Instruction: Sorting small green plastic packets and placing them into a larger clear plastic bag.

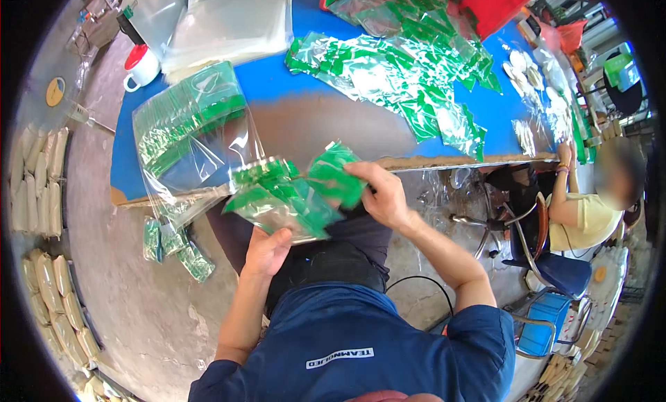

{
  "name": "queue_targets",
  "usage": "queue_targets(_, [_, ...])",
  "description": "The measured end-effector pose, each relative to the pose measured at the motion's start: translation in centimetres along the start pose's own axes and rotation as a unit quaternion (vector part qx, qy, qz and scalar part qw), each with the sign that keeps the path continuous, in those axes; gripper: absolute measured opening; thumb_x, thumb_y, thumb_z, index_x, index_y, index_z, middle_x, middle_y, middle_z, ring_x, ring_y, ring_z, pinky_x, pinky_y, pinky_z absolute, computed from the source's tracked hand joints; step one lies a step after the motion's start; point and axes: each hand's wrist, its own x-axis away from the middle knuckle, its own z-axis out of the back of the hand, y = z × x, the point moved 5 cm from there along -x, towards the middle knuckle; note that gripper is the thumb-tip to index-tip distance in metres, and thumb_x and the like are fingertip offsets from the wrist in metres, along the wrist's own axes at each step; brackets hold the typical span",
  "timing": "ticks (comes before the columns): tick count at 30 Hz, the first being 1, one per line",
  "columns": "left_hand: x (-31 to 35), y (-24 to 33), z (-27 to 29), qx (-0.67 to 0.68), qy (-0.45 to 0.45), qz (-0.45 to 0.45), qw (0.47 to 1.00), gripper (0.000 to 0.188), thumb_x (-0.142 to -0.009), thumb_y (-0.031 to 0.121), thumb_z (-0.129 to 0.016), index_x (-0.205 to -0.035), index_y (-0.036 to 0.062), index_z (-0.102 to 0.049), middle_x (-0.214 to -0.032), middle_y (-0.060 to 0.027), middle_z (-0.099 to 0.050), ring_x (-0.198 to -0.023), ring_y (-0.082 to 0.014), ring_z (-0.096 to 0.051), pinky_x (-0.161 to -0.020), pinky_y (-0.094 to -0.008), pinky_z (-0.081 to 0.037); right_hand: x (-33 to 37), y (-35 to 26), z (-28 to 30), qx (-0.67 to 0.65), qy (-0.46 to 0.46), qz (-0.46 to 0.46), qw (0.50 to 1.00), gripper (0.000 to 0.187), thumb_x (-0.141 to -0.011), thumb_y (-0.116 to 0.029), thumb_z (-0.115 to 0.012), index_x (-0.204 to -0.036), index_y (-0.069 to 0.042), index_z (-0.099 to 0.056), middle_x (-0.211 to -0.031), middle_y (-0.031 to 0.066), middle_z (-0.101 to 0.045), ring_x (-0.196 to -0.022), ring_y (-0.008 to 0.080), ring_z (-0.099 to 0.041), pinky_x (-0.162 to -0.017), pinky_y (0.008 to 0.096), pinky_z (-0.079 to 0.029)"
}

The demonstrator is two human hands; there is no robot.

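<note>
By the right hand (pixel 383 195) a glossy green plastic packet (pixel 334 174) is pinched, and by the left hand (pixel 268 253) a fanned bundle of green-and-clear film packets (pixel 279 204) is gripped, both beside the blue-topped table (pixel 276 77); light, limp, slippery handling is judged likely, edges being best held.

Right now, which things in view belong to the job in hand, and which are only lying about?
Seem to belong: green packets in left hand and right hand; loose green packets; clear bag of packets.

Probably lying about: red-topped mug; beige packages.
</note>
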Motion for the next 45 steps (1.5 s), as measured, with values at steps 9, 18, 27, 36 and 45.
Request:
queue_targets(9, [-1.9, -0.7, -2.0, -0.107, 0.045, -0.067, 0.991, 0.056, -0.084, 0.004, -0.075, -0.133, 0.0017, -0.048, -0.122, -0.0078, -0.060, -0.114, -0.0203, -0.059, -0.102, -0.0382, -0.046, -11.3, 4.4, 1.8, 0.192, 0.063, -0.093, 0.975, 0.053, -0.097, -0.046, -0.054, -0.128, -0.004, -0.057, -0.124, 0.0259, -0.059, -0.116, 0.0399, -0.056, -0.097, 0.0476, -0.043])
queue_targets(18, [-2.5, 0.1, -0.6, -0.061, 0.059, -0.022, 0.996, 0.054, -0.086, 0.000, -0.069, -0.135, 0.0003, -0.046, -0.129, -0.0101, -0.058, -0.120, -0.0221, -0.056, -0.103, -0.0398, -0.046, -6.2, -2.1, -3.1, -0.079, -0.221, 0.133, 0.963, 0.023, -0.095, -0.023, -0.057, -0.104, -0.002, -0.061, -0.119, 0.0264, -0.060, -0.116, 0.0443, -0.055, -0.100, 0.0495, -0.043])
queue_targets(27, [-1.0, -0.4, 3.2, -0.038, 0.064, 0.011, 0.997, 0.065, -0.078, 0.001, -0.076, -0.136, 0.0034, -0.047, -0.124, -0.0082, -0.061, -0.117, -0.0252, -0.059, -0.104, -0.0423, -0.046, -11.4, 5.7, -0.9, 0.250, -0.148, 0.063, 0.955, 0.095, -0.080, -0.065, -0.065, -0.139, 0.006, -0.042, -0.149, 0.0294, -0.036, -0.139, 0.0458, -0.033, -0.115, 0.0508, -0.028])
queue_targets(36, [-1.2, -0.7, 1.8, 0.030, -0.026, -0.005, 0.999, 0.068, -0.078, 0.009, -0.079, -0.137, 0.0042, -0.046, -0.130, -0.0101, -0.059, -0.120, -0.0289, -0.057, -0.105, -0.0468, -0.045, -4.9, -3.4, -4.3, -0.381, -0.083, -0.188, 0.901, 0.022, -0.101, -0.014, -0.055, -0.117, 0.000, -0.060, -0.085, 0.0058, -0.063, -0.082, 0.0091, -0.063, -0.069, 0.0277, -0.052])
queue_targets(45, [-0.6, -0.4, 1.9, -0.009, 0.050, -0.030, 0.998, 0.065, -0.079, 0.006, -0.078, -0.136, 0.0064, -0.047, -0.118, -0.0025, -0.061, -0.107, -0.0175, -0.060, -0.102, -0.0368, -0.045, -16.4, 7.0, -3.3, 0.382, 0.065, 0.051, 0.920, 0.063, -0.091, -0.057, -0.057, -0.111, 0.003, -0.061, -0.107, 0.0253, -0.058, -0.104, 0.0422, -0.054, -0.091, 0.0550, -0.042])
